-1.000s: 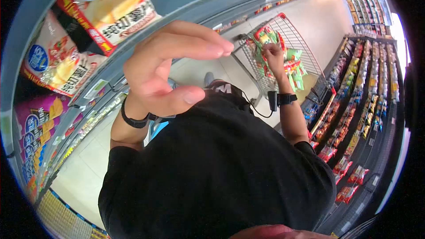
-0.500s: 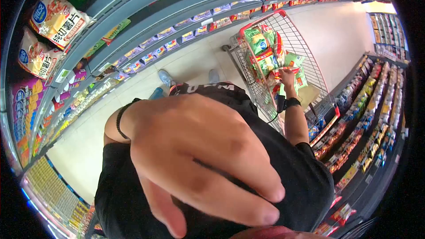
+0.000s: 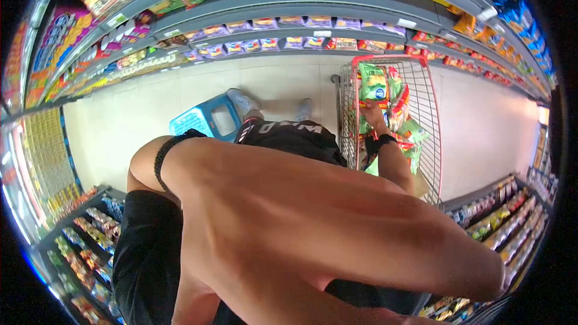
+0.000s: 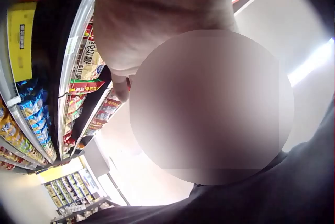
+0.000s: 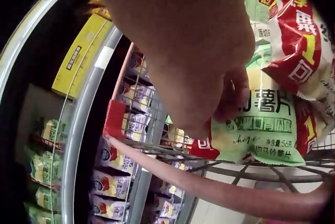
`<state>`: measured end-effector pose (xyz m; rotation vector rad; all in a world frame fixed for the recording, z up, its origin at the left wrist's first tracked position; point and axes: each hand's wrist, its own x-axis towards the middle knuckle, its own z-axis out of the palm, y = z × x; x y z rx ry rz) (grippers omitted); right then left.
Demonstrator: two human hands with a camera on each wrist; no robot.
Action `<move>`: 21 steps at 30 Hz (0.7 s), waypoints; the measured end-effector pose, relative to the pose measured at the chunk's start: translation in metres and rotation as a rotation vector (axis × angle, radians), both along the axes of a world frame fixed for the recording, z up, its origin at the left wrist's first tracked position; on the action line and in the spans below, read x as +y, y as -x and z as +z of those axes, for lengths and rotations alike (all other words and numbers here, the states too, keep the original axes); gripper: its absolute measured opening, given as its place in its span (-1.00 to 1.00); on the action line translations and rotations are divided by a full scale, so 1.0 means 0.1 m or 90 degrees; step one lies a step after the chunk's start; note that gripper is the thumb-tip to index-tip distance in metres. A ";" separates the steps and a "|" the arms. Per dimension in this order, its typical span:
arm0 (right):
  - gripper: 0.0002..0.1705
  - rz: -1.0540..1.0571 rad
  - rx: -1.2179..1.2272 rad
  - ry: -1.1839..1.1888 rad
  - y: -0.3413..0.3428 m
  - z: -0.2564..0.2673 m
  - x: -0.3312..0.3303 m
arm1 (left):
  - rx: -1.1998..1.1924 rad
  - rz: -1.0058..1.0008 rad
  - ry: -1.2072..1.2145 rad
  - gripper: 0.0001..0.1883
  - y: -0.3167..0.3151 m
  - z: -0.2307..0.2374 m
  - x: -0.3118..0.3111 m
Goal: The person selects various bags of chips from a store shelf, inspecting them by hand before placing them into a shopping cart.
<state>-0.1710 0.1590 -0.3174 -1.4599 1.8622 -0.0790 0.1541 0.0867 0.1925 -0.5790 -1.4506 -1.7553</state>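
Note:
My left hand (image 3: 313, 222) is raised close before the head camera, its long fingers stretched toward the right and nothing held. In the left wrist view its palm side (image 4: 162, 25) fills the top, beside a blurred round patch. Down in the shopping cart (image 3: 430, 93), my right hand (image 3: 374, 119) has curled fingers on a red-edged chip bag (image 5: 204, 148). Close beside these fingers is a pale green chip bag (image 5: 267, 124), and a red and white bag (image 5: 301, 36) lies next to that. Another green bag (image 3: 372, 81) lies just beyond the right hand.
Long shelves (image 3: 277, 6) of snack bags run beyond the cart. A blue plastic step stool (image 3: 195, 117) stands on the floor by the person's feet. More snack racks (image 3: 512, 222) stand behind at the right and others (image 3: 84, 247) at the left.
The view has swung round, so the shelves now run across the top. My left hand has swung down from the shelf side across the body. Inside the cart, my right hand has shifted among bags.

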 end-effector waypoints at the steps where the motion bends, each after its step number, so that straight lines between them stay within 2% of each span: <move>1: -0.53 -0.013 -0.038 0.000 0.00 -0.03 -0.05 | -0.002 0.004 0.000 -0.49 0.02 0.01 0.02; 3: -0.52 -0.042 -0.111 -0.005 0.14 -0.20 -0.01 | -0.002 0.001 -0.004 -0.47 0.08 0.01 0.08; 4: -0.46 0.152 -0.143 0.097 0.41 -0.96 -0.03 | 0.007 -0.009 -0.008 -0.47 0.15 -0.01 0.10; 6: -0.49 0.144 -0.093 -0.032 0.36 -0.55 -0.09 | 0.005 -0.015 -0.009 -0.45 0.19 -0.03 0.14; 9: -0.54 0.075 -0.041 -0.129 0.11 0.34 -0.15 | 0.007 -0.025 -0.017 -0.43 0.19 -0.07 0.16; 10: -0.55 0.106 -0.020 -0.048 0.15 0.25 -0.09 | 0.005 -0.029 -0.017 -0.42 0.18 -0.07 0.15; 14: -0.69 -0.010 0.058 -0.030 0.22 0.04 0.01 | -0.010 -0.051 -0.010 -0.39 0.04 -0.01 0.10; 15: -0.71 -0.037 0.021 -0.022 0.25 -0.01 0.06 | -0.015 -0.057 -0.010 -0.38 0.00 0.01 0.08; 17: -0.75 -0.017 0.072 -0.010 0.21 0.16 0.08 | -0.023 -0.073 0.001 -0.36 -0.08 0.04 0.03; 18: -0.78 -0.054 0.051 0.054 0.19 0.22 0.13 | -0.027 -0.081 0.002 -0.35 -0.13 0.05 -0.01; 21: -0.80 -0.141 0.110 0.086 0.33 0.10 0.21 | -0.035 -0.097 0.003 -0.32 -0.35 0.05 -0.15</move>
